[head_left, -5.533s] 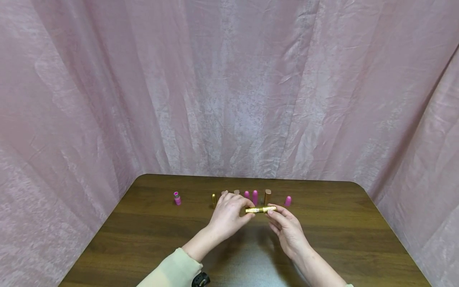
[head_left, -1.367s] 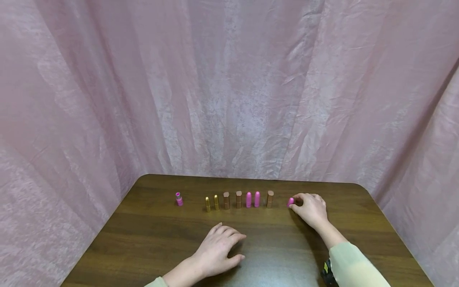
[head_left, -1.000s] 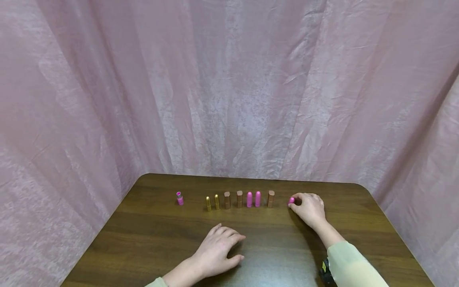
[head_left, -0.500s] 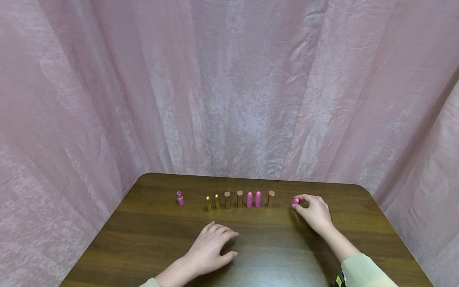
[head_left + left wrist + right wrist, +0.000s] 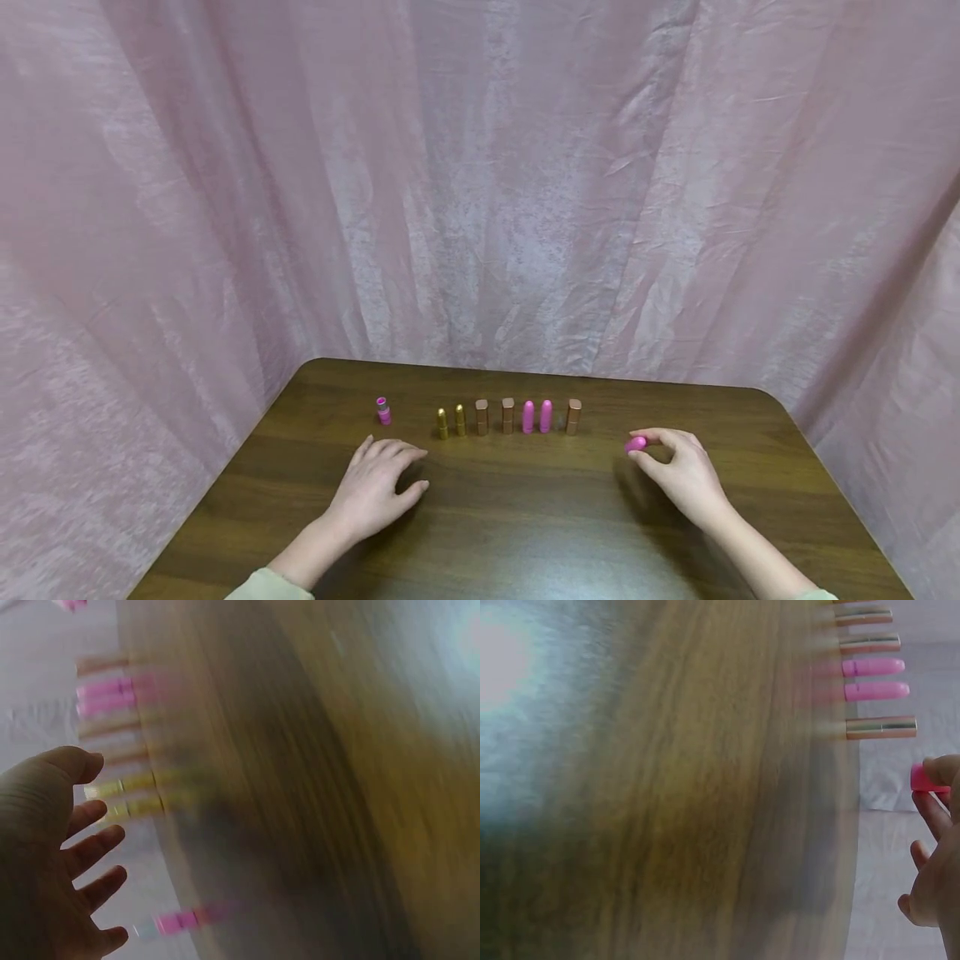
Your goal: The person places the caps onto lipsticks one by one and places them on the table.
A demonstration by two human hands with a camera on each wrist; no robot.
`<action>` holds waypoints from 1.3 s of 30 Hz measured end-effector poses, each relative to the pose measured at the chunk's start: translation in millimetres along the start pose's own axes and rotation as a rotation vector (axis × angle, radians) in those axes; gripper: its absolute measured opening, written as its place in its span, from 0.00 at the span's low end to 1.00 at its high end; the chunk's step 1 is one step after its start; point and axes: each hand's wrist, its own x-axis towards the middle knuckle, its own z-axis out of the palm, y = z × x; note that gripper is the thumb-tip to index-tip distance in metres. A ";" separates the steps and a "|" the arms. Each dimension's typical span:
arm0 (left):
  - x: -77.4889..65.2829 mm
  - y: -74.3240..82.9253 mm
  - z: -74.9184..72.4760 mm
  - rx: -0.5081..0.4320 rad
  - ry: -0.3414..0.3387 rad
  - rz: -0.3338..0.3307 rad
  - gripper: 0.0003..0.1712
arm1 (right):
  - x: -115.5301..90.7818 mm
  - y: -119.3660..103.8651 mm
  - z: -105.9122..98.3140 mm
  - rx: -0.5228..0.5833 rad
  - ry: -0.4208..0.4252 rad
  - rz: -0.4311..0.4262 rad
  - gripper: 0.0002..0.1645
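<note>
Between thumb and fingertips my right hand (image 5: 682, 475) pinches a pink lipstick cap (image 5: 636, 445), held tilted above the table, right of the row. In the right wrist view the cap (image 5: 922, 778) shows partly behind the thumb. My left hand (image 5: 375, 487) is spread over the left part of the table, holding nothing. Just beyond its fingers stands an uncapped pink lipstick base (image 5: 384, 412) with a silver collar and a pink-rimmed top. The left wrist view shows that same base (image 5: 180, 921) below the spread fingers.
A row of upright lipsticks stands across the table's back: two gold ones (image 5: 442, 423), two copper ones (image 5: 482, 417), two pink ones (image 5: 528, 417) and another copper one (image 5: 573, 417). Pink curtains (image 5: 525, 208) hang behind the brown wooden table (image 5: 525, 517).
Earlier both hands held a gold lipstick, and two gold ones now stand in the row. My right hand has lifted the pink cap towards me; my left hand has moved left.
</note>
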 end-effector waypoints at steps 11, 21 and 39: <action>-2.3 -54.8 -3.4 0.000 0.038 -0.194 0.21 | -10.0 -0.8 2.6 0.008 0.022 -0.025 0.15; 19.1 -85.6 -5.2 -0.126 0.030 -0.406 0.23 | -12.3 2.6 6.6 0.010 0.021 -0.015 0.18; 56.1 -94.4 16.2 -0.232 0.060 -0.569 0.23 | -17.5 5.1 7.0 0.015 0.036 -0.014 0.16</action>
